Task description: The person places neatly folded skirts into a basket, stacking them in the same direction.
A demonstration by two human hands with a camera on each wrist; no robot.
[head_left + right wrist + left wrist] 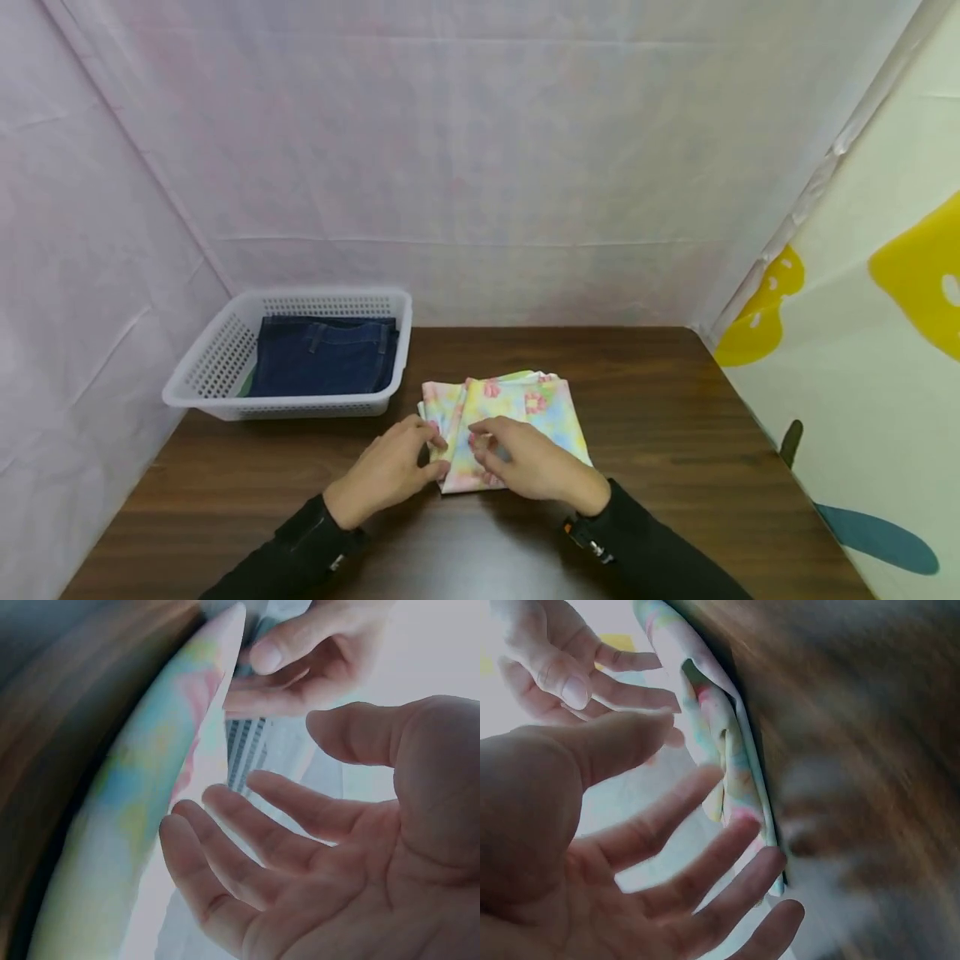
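A folded cloth (551, 417) with pink flowers on pastel yellow and blue lies on the table, several layers thick. At its left edge is my left hand (393, 467), fingers spread and relaxed, fingertips touching or just beside the fabric. My right hand (536, 462) hovers over the cloth's near right part, fingers loosely bent with nothing pinched. In the left wrist view the folded layers of the cloth (727, 750) show edge-on by the fingertips. The right wrist view shows the cloth (135, 802) close to the right fingers, the palm bare.
A white plastic basket (300, 407) stands at the table's back left, holding folded dark blue jeans (322, 358) and a bit of green beneath. The brown wooden table (660, 400) meets a pale curtain (465, 150) behind. A patterned cloth wall (862, 400) hangs at the right.
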